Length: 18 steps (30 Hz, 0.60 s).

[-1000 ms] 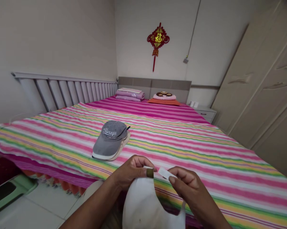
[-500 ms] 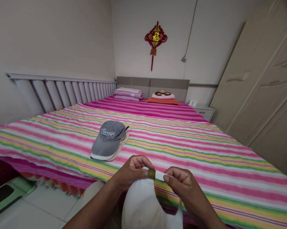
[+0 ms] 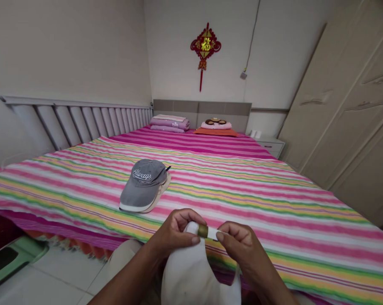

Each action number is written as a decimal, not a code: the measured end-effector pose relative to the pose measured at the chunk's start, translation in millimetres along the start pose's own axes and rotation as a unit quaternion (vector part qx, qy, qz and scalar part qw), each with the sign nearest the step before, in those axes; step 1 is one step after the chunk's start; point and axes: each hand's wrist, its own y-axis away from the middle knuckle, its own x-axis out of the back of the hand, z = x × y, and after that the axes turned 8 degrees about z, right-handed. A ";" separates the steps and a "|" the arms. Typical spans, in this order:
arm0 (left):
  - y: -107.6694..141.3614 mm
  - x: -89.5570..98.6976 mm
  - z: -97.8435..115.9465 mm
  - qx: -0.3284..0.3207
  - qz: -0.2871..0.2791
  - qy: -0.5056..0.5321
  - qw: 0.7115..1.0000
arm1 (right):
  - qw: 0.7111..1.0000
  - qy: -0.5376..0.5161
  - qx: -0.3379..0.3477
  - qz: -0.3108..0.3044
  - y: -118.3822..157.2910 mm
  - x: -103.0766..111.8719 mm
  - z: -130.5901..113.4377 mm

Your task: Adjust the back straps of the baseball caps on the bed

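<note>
A white cap [image 3: 186, 271] hangs between my hands near the bed's front edge, its back opening facing right. My left hand [image 3: 180, 231] pinches the cap's edge beside a brass-coloured buckle [image 3: 202, 231]. On the buckle's other side, my right hand [image 3: 239, 241] grips the white strap [image 3: 213, 233] between thumb and fingers. The cap's lower part runs out of view. Ahead and to the left, a grey cap [image 3: 143, 184] with white lettering lies on top of a beige cap [image 3: 161, 192] on the bed.
The bed [image 3: 242, 186] has a striped cover. Folded purple bedding [image 3: 169, 123] and a pink-and-orange pile [image 3: 216, 127] lie by the headboard [image 3: 223, 111]. A railing [image 3: 83, 123] lines the left, a wardrobe [image 3: 344, 110] the right. A green stool [image 3: 22, 254] stands at lower left.
My left thumb has shifted down slightly, and more of the buckle and cap edge shows. Both hands keep their grip. The view has moved a little.
</note>
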 end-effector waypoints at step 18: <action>-0.8 -3.7 -16.8 -0.082 0.054 -0.007 0.995 | 0.997 -0.073 -0.012 -0.025 -1.5 -5.1 13.8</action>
